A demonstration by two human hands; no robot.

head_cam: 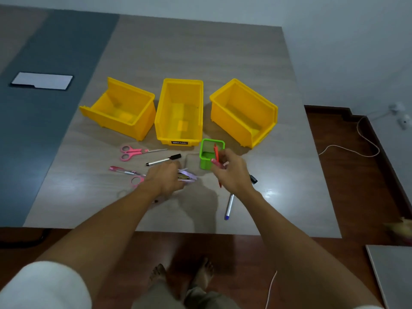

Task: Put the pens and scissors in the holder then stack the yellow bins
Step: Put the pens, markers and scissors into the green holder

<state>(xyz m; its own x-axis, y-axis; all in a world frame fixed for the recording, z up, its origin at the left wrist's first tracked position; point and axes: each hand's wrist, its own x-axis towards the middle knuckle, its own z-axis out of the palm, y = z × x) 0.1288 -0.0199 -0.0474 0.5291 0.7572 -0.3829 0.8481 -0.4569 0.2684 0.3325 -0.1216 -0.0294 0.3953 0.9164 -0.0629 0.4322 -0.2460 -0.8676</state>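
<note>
**Red pen at the holder's rim, purple item under the left hand**

The right hand grips a slim red pen upright, its upper end over the mouth of the square green plastic holder on the wood-grain table. The left hand is curled over a lilac-handled item, perhaps scissors; whether it grips it I cannot tell. Pink-handled scissors, a black-capped silver marker and a pink pen lie to the left; a blue-tipped silver marker lies near the right wrist. Three open yellow plastic bins stand apart in a row behind
</note>
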